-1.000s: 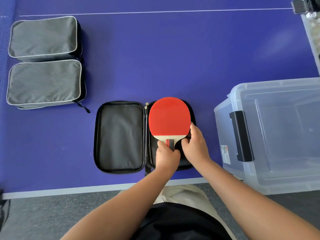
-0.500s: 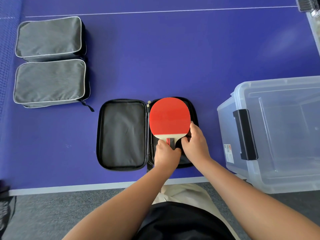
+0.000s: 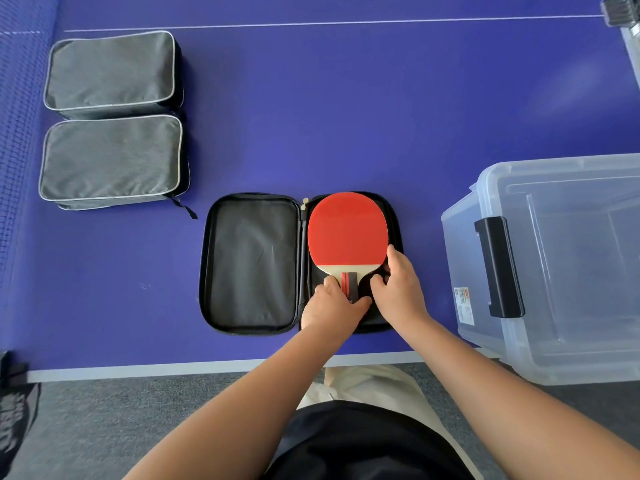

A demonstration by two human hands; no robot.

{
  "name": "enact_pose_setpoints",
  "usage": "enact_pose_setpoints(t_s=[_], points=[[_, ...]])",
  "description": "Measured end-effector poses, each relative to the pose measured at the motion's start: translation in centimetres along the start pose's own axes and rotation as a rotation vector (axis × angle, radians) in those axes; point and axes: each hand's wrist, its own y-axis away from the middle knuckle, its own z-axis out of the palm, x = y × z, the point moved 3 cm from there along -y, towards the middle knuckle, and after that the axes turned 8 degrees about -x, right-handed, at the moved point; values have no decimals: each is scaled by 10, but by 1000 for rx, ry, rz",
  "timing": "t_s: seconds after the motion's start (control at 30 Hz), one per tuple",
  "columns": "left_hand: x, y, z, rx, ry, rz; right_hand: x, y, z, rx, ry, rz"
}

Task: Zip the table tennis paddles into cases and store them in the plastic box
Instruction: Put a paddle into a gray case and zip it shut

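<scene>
Paddle [image 3: 347, 228] unmoved in open case [image 3: 254, 263]; I see both hands, left [image 3: 332, 304] and right [image 3: 398, 287], still pinching it; handle end hidden.

We see a small white label [image 3: 464, 305] with an orange mark on the plastic box [image 3: 540, 348], but its print is too small to read

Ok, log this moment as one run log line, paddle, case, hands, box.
paddle: in open case, right half | left hand: grips handle | right hand: pinches blade edge | plastic box: no case inside | zip: not done
</scene>
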Motion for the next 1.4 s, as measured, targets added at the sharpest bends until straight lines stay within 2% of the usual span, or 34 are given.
enact_pose_setpoints(t_s=[0.17, 0.3, 0.43, 0.53, 0.63, 0.73, 0.9, 1.17, 1.4], points=[[-15, 8, -12, 44, 77, 57, -11, 8, 4, 106, 118, -183], [-43, 15, -36, 194, 124, 113, -25, 8, 18, 126, 239, -394], [-90, 9, -68, 473, 109, 121, -39, 7, 33, 64, 442, -332], [-125, 3, -93, 610, 116, -37, -40, 4, 37, 19, 583, -207], [-149, -3, -110, 553, 262, -150, -30, 1, 42, -62, 549, -109], [-159, -6, -118, 476, 413, -94, -25, 1, 47, -78, 491, -153], [-174, 0, -127, 453, 556, -58, -34, 2, 62, -80, 513, -151], [-209, 13, -142, 517, 571, -74, -61, 13, 88, -92, 505, -148], [-208, 21, -154, 508, 565, -28, -65, 17, 91, -100, 525, -98]])
